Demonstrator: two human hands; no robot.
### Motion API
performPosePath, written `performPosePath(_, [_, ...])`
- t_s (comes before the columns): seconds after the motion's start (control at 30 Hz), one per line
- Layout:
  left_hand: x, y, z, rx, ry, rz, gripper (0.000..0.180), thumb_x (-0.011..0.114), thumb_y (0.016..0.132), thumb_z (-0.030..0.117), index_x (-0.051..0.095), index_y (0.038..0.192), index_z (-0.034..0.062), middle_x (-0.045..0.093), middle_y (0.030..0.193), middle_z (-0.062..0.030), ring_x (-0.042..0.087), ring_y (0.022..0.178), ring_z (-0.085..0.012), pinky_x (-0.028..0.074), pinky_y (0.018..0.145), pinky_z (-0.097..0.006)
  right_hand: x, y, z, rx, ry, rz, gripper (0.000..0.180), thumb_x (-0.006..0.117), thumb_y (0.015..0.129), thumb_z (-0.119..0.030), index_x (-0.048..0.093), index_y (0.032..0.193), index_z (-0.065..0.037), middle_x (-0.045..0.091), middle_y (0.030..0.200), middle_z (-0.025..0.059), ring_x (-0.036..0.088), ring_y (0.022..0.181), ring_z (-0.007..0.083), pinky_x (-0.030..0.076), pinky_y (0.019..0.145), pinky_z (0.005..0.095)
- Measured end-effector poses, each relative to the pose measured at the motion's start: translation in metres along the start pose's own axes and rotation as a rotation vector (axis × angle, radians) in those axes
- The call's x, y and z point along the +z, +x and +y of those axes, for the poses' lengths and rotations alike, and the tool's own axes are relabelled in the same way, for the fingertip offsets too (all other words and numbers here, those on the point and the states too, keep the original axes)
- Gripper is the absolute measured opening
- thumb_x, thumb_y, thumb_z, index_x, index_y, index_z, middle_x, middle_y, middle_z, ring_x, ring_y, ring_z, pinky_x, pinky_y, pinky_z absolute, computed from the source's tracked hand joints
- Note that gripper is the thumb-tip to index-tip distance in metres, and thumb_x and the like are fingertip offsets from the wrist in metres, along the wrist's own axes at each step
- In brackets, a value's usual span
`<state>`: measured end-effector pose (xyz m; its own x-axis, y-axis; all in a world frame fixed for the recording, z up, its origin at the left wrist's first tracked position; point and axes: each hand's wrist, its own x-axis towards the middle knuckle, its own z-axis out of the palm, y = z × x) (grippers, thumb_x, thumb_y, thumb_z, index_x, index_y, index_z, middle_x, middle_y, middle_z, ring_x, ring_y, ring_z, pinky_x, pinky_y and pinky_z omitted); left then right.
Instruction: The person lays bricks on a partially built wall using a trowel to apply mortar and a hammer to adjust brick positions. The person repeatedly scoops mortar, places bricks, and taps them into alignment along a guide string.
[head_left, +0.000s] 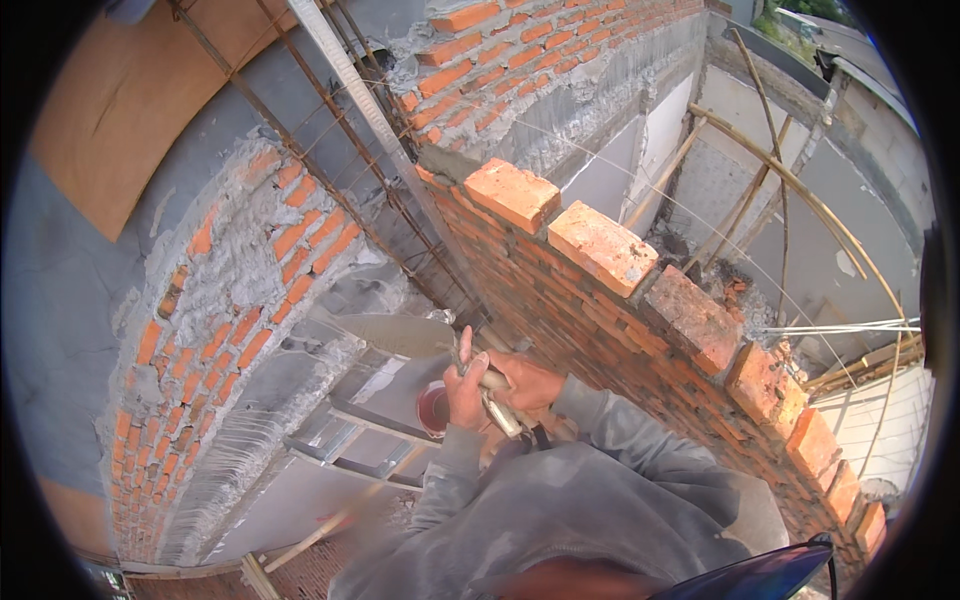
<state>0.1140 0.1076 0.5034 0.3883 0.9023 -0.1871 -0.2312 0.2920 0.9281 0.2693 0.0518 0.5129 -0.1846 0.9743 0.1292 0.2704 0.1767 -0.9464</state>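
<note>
Holding a trowel (400, 335) with both hands, the person works close to a brick wall (600, 300) seen from above. The left hand (466, 392) is closed around the handle (492, 380), with the thumb raised toward the blade. The right hand (527, 382) lies just beside it on the same handle, fingers wrapped, so each grip is shut on the trowel. The trowel's long axis runs nearly level across the picture: the handle is at the right, in the hands, and the grey pointed blade reaches out to the left, with its tip pointing toward the older rounded brick wall (230, 330) that is smeared with grey mortar. The blade looks flat and wet with mortar. The trowel sits in the gap between the two walls, a little below the top course of the wall at the right. On that top course, loose bricks (512, 192) lie tilted, one after another, each turned at an angle to the wall line. Under the hands a small red round thing (433, 408) shows; I cannot tell what it is. Grey sleeves (620, 430) cover both forearms. Rusty steel bars (330, 150) rise between the walls, and bamboo poles (790, 185) stand beyond the wall at the right.
</note>
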Motion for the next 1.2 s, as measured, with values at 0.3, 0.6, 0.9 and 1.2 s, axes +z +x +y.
performPosePath(0.3, [-0.065,-0.009,-0.06,-0.27,-0.118,0.111,0.068,0.071,0.094,0.0,0.045,0.156,0.002,0.067,0.114,-0.0079,0.061,0.067,-0.0107,0.049,0.058,-0.026,-0.057,0.065,0.027,0.274,-0.063,0.293,0.027,0.064,0.101,-0.032,0.065,0.095,-0.005,0.055,0.064,0.0029,0.055,0.057,0.0141,0.045,0.054,0.0349])
performPosePath(0.6, [-0.187,-0.074,-0.135,-0.334,-0.182,0.478,0.072,0.063,0.096,0.0,0.033,0.162,0.0017,0.055,0.144,-0.0193,0.062,0.123,-0.0294,0.059,0.089,-0.047,-0.085,0.067,0.06,0.408,0.247,0.371,0.04,0.057,0.107,-0.037,0.055,0.078,-0.009,0.049,0.061,-0.0012,0.048,0.052,0.0113,0.041,0.049,0.0326])
performPosePath(0.9, [-0.232,-0.107,-0.174,-0.378,-0.224,0.592,0.074,0.062,0.095,0.004,0.032,0.163,0.0065,0.052,0.15,-0.0197,0.063,0.119,-0.0351,0.059,0.087,-0.052,-0.081,-0.015,0.056,0.445,0.357,0.409,0.034,0.057,0.108,-0.033,0.056,0.085,-0.008,0.048,0.069,-0.0015,0.045,0.054,0.0089,0.038,0.048,0.0288])
performPosePath(1.2, [-0.245,-0.091,-0.203,-0.51,-0.16,0.511,0.073,0.065,0.097,0.003,0.035,0.162,0.0127,0.056,0.1,-0.0031,0.059,0.074,-0.0135,0.056,0.068,-0.032,-0.07,-0.09,0.038,0.458,0.312,0.475,0.04,0.059,0.106,-0.035,0.056,0.081,-0.005,0.052,0.065,0.0016,0.052,0.056,0.0125,0.043,0.052,0.034])
